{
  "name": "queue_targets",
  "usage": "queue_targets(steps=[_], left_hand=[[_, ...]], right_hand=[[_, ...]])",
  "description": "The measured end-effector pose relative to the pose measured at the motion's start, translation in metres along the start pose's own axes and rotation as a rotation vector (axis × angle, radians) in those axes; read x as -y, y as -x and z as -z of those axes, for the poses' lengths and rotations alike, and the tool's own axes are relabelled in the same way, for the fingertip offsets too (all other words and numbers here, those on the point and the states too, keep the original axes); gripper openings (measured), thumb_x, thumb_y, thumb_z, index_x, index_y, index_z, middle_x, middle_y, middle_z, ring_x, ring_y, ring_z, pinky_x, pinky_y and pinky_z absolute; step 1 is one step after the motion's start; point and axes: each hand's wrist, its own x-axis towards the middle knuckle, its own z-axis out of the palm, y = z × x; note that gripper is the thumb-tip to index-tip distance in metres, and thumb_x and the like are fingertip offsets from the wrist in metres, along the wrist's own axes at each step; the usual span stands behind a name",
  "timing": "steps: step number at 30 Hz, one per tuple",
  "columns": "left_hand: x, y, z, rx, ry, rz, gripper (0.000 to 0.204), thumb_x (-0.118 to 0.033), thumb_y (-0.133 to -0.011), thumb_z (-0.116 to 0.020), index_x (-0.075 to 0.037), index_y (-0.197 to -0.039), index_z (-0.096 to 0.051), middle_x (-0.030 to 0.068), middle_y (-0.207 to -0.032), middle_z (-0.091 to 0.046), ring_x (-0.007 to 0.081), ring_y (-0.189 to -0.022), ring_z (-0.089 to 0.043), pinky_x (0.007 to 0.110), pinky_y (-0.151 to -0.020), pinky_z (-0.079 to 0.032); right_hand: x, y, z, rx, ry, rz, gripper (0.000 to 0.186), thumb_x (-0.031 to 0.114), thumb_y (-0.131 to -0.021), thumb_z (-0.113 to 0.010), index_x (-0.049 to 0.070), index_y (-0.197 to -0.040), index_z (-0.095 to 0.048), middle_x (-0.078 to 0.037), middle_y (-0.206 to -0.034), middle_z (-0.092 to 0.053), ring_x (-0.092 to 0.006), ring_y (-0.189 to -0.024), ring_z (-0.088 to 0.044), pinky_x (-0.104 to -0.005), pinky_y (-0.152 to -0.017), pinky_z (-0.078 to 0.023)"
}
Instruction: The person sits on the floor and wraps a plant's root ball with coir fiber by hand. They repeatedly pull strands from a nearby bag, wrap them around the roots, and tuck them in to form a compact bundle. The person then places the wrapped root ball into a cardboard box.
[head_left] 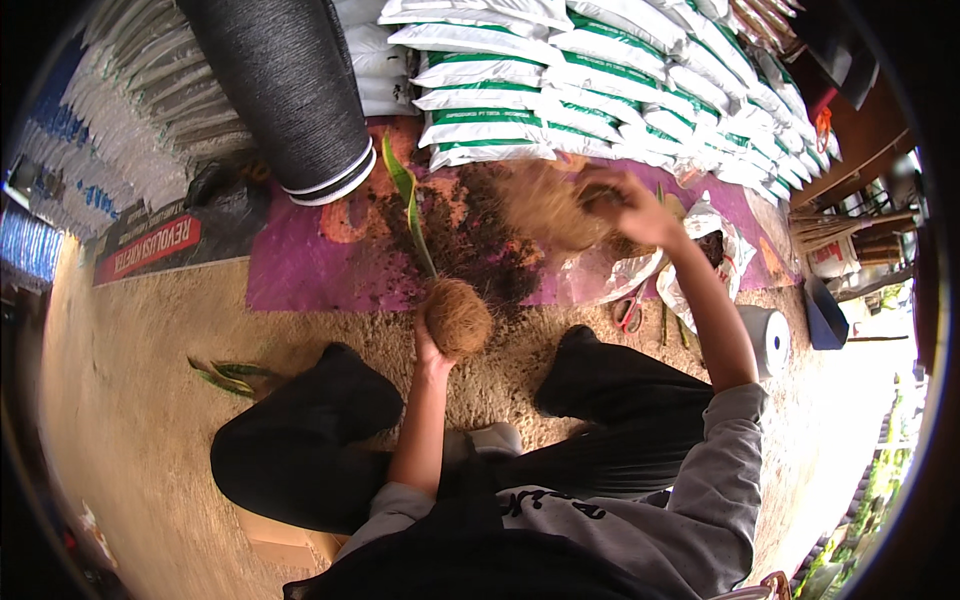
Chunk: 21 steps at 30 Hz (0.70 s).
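My left hand (430, 345) cups a round brown coconut-fibre ball (459, 318) from its left side and below. A long green leaf with yellow edges (408, 195) rises from the ball, like a snake plant's. Farther right, my right hand (640, 208) grips a loose clump of coconut fibre (550, 205), smeared by motion, over the purple sheet. Dark loose soil (490, 250) lies scattered on the purple sheet (310, 280) between and beyond my hands.
White-and-green sacks (480, 97) are stacked beyond the sheet. A large black cord spool (285, 100) stands at the far left. Red-handled scissors (628, 315), an open white plastic bag (735, 250) and a white roll (765, 340) lie right. Cut leaves (225, 375) rest left.
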Motion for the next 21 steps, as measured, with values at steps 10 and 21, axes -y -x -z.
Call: queue_targets(steps=[10, 21], left_hand=[[0.003, 0.004, -0.011, 0.087, -0.062, -0.034, 0.057, -0.049, -0.09, -0.041, -0.005, -0.126, -0.041, 0.0127, -0.119, -0.05, 0.0233, -0.108, -0.051, 0.04, -0.088, -0.048], [0.006, -0.004, 0.026, 0.066, 0.016, -0.038, 0.045, -0.032, -0.092, -0.044, -0.005, -0.128, -0.039, 0.0118, -0.123, -0.047, 0.0252, -0.112, -0.048, 0.039, -0.094, -0.042]], right_hand=[[-0.006, -0.019, -0.166, 0.026, 0.61, 0.526, 0.038, 0.014, -0.072, -0.065, 0.006, -0.108, -0.054, -0.017, -0.125, -0.038, -0.0323, -0.115, -0.039, -0.0463, -0.097, -0.032], [-0.021, -0.006, -0.189, -0.179, -0.007, 0.218, 0.035, 0.015, -0.071, -0.06, -0.001, -0.102, -0.057, -0.015, -0.101, -0.058, -0.0313, -0.094, -0.057, -0.0431, -0.083, -0.041]])
